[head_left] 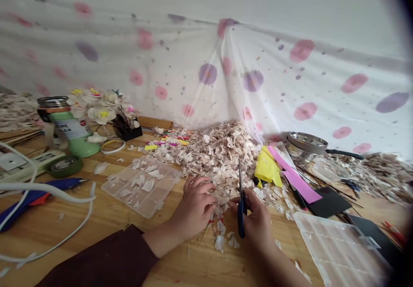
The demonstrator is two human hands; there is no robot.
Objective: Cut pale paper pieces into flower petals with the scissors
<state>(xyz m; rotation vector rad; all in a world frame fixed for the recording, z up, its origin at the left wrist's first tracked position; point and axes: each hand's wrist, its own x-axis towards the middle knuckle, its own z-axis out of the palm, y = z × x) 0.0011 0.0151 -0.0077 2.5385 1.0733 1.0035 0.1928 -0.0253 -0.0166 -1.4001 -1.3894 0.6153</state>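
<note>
Wooden worktop (174,270): pale, petal-like flakes (222,149) heaped at twelve o'clock. Left hand (196,201): half-curled at the flakes' near edge, contents unclear. Right hand (257,219): closed around scissors (240,211) pointing toward twelve; careless swing toward nine could nick the left hand.

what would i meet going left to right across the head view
Green tape roll, first clear divided tray, left hand, scissors held in the right hand, yellow bundle, second clear divided tray.
</note>
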